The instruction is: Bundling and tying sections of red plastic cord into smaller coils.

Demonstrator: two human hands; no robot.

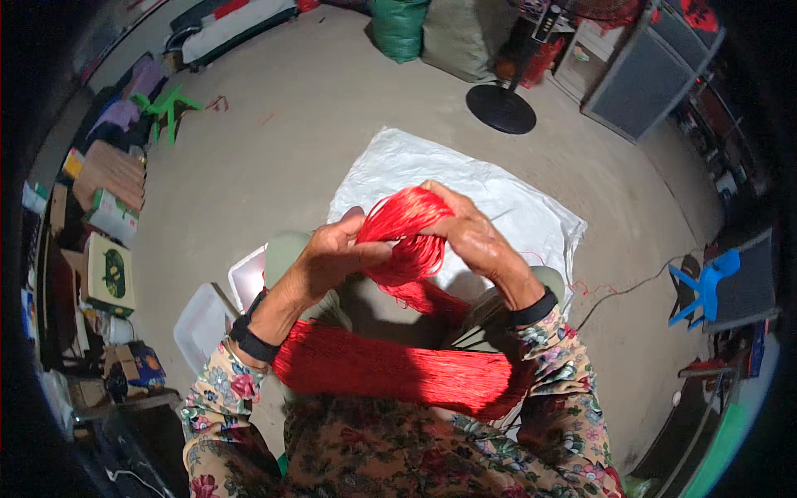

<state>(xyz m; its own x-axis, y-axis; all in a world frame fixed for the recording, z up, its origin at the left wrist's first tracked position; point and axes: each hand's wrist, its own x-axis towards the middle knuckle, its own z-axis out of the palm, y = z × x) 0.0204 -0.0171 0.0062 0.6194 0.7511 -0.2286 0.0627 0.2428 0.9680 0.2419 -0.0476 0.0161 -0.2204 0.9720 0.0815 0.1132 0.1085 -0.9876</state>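
Note:
Between my two hands is a looped bundle of shiny red cord [407,217], held up over my knees. My left hand [336,247] grips the bundle's left side, thumb across the strands. My right hand [473,232] is wrapped round its right end. A length of red strands runs down from the bundle toward my lap. Across my thighs lies a thick red hank of cord [398,373], its strands mostly side by side. Part of the hank's right end is in shadow beside my right sleeve.
A white sheet [465,170] covers the floor ahead. White plastic bins [202,325] stand at my left. Farther off are a fan's round black base [501,109], a green stool [170,105], a blue stool [710,286], full sacks [398,31] and boxes [108,272]. A cable [631,290] crosses the floor at right.

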